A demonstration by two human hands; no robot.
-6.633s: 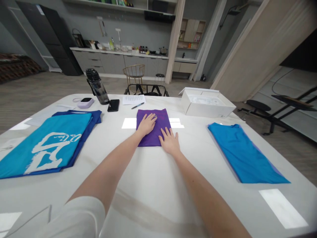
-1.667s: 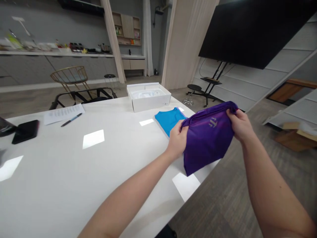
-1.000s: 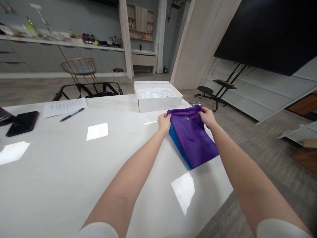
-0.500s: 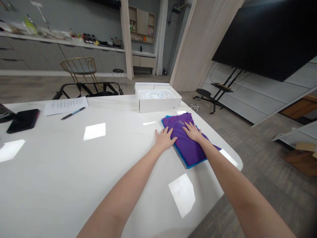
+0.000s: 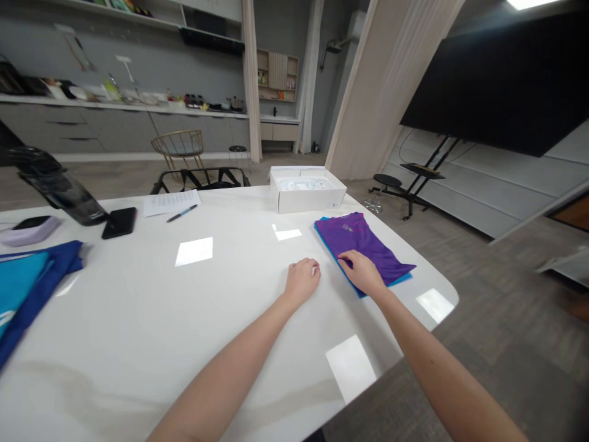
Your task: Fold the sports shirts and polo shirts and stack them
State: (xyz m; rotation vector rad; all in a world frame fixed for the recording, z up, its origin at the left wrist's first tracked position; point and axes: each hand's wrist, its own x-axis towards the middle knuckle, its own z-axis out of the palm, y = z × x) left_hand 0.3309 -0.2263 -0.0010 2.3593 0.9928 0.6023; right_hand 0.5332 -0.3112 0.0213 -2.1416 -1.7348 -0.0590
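Observation:
A folded purple shirt [image 5: 368, 236] with a small grey print lies at the right side of the white table. Bright blue cloth [image 5: 327, 244] shows from under its left and lower edges. My right hand [image 5: 361, 270] is over the shirt's left edge, fingers bent and thumb apart, with no cloth gripped. Left of the shirt, apart from it, my left hand [image 5: 302, 281] hangs low over the table with its fingers curled in and nothing held.
Behind the shirt stands an open white box [image 5: 308, 199]. A pen [image 5: 182, 213], a printed sheet [image 5: 171, 202] and a black phone [image 5: 119, 223] lie farther left. Teal and navy clothes [image 5: 43, 270] lie at the left edge. The table [image 5: 248, 319] has a rounded right corner.
Both hands have come off the top of the shirt, where they lay spread. My left hand has moved clear and curled; the right has drawn back to the edge. The view has turned left.

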